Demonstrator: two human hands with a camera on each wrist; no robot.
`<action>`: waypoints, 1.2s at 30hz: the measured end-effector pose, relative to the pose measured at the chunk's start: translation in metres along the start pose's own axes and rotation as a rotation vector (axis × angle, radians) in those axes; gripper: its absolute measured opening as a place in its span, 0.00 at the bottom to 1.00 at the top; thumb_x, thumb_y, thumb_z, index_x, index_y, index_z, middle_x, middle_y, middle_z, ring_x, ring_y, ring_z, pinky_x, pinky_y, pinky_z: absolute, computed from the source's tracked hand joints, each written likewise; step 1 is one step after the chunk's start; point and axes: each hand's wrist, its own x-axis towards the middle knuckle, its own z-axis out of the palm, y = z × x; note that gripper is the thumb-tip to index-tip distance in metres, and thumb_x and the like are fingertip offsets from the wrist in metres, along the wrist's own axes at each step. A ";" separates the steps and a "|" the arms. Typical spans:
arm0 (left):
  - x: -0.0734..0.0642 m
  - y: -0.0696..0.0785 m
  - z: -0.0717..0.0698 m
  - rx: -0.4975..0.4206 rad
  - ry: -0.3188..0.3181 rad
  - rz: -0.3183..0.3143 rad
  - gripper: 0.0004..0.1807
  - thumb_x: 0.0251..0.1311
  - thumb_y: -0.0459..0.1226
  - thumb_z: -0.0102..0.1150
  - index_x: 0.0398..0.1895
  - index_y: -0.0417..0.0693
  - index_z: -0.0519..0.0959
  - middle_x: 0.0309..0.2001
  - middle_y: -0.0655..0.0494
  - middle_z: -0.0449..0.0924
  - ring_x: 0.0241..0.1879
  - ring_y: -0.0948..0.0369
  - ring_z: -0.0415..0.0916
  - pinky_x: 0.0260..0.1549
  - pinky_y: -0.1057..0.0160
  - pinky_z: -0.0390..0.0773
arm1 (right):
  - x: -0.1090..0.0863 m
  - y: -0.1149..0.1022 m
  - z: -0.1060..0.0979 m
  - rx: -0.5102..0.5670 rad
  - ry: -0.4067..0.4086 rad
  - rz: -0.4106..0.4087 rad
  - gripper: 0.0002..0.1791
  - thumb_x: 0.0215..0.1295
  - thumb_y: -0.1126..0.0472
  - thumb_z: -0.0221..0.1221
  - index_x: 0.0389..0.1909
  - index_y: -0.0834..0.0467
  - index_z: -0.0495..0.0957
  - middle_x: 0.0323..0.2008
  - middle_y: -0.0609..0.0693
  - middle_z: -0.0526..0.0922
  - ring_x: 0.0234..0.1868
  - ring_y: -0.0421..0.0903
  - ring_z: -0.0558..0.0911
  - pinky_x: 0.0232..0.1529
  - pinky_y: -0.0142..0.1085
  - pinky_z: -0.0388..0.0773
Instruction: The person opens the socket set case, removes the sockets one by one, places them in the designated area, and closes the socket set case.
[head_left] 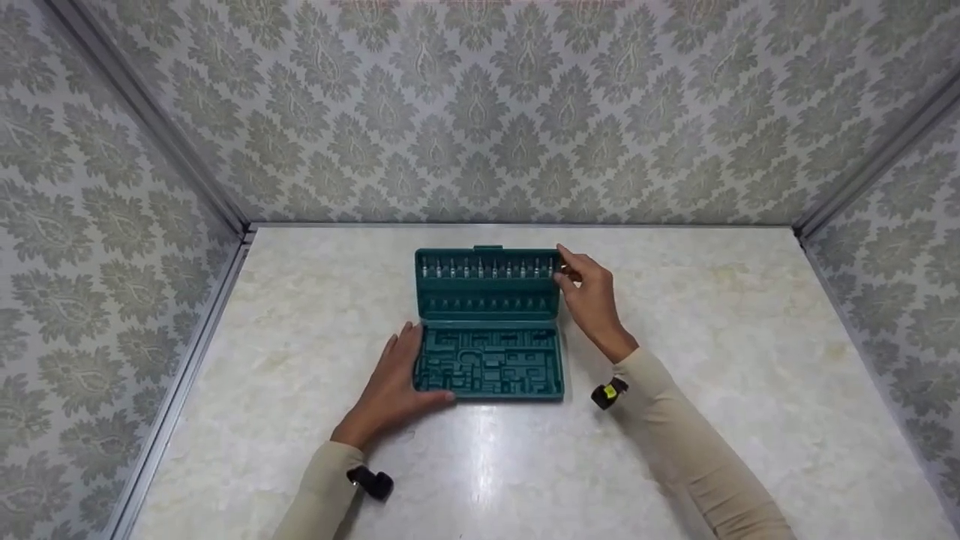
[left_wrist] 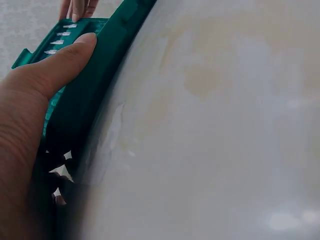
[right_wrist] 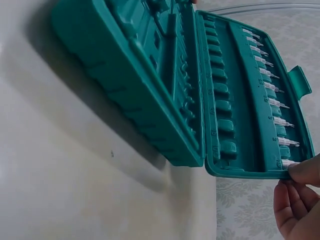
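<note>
A green plastic tool case [head_left: 491,397] lies on the table with its lid [head_left: 487,289] raised at the back. Along the upper part of the lid runs a row of several small metal bits [right_wrist: 270,87]. Moulded recesses fill the base. My left hand [head_left: 391,381] grips the base's left end, its thumb [left_wrist: 75,57] over the front edge; the left wrist view hides most of its other fingers. At the lid's upper right corner, my right hand [head_left: 592,298] pinches the edge between thumb and fingers, beside the endmost bit.
The pale marbled table [head_left: 712,337] extends to both sides of the case and in front of it. Patterned walls [head_left: 480,112] enclose it at the back, left and right. A latch tab [right_wrist: 300,82] sticks out from the lid's edge.
</note>
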 end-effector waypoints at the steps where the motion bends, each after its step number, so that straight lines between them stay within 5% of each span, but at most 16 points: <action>1: 0.000 0.000 0.000 0.000 0.001 0.000 0.75 0.50 0.65 0.82 0.93 0.60 0.43 0.91 0.51 0.41 0.90 0.50 0.33 0.87 0.43 0.39 | 0.001 0.001 0.001 0.004 -0.008 0.009 0.29 0.78 0.76 0.62 0.77 0.64 0.75 0.55 0.62 0.87 0.52 0.54 0.87 0.57 0.50 0.85; 11: 0.000 0.000 0.000 -0.007 0.014 -0.011 0.74 0.49 0.66 0.82 0.93 0.64 0.44 0.91 0.54 0.42 0.90 0.50 0.33 0.86 0.40 0.41 | 0.015 0.017 0.011 0.007 -0.072 0.151 0.28 0.80 0.75 0.58 0.78 0.66 0.73 0.61 0.65 0.84 0.57 0.58 0.85 0.61 0.52 0.85; 18: 0.000 0.000 0.001 0.014 0.014 0.000 0.75 0.50 0.65 0.82 0.93 0.55 0.45 0.91 0.50 0.43 0.90 0.51 0.35 0.87 0.45 0.40 | 0.026 0.036 0.018 -0.051 -0.142 0.223 0.27 0.78 0.75 0.56 0.76 0.71 0.74 0.59 0.67 0.82 0.56 0.60 0.83 0.61 0.55 0.82; 28: -0.001 0.001 0.004 0.009 0.023 -0.008 0.75 0.50 0.66 0.82 0.92 0.50 0.47 0.91 0.47 0.43 0.90 0.48 0.37 0.86 0.42 0.42 | 0.024 0.057 0.016 -0.045 -0.267 0.234 0.20 0.77 0.71 0.55 0.65 0.65 0.86 0.53 0.63 0.86 0.54 0.59 0.80 0.62 0.54 0.77; 36: 0.002 -0.004 0.001 0.020 0.030 0.014 0.75 0.50 0.65 0.82 0.92 0.47 0.47 0.91 0.45 0.44 0.89 0.44 0.38 0.86 0.39 0.44 | 0.026 0.061 0.014 -0.059 -0.302 0.262 0.26 0.79 0.68 0.56 0.76 0.66 0.77 0.61 0.65 0.82 0.65 0.60 0.75 0.74 0.58 0.70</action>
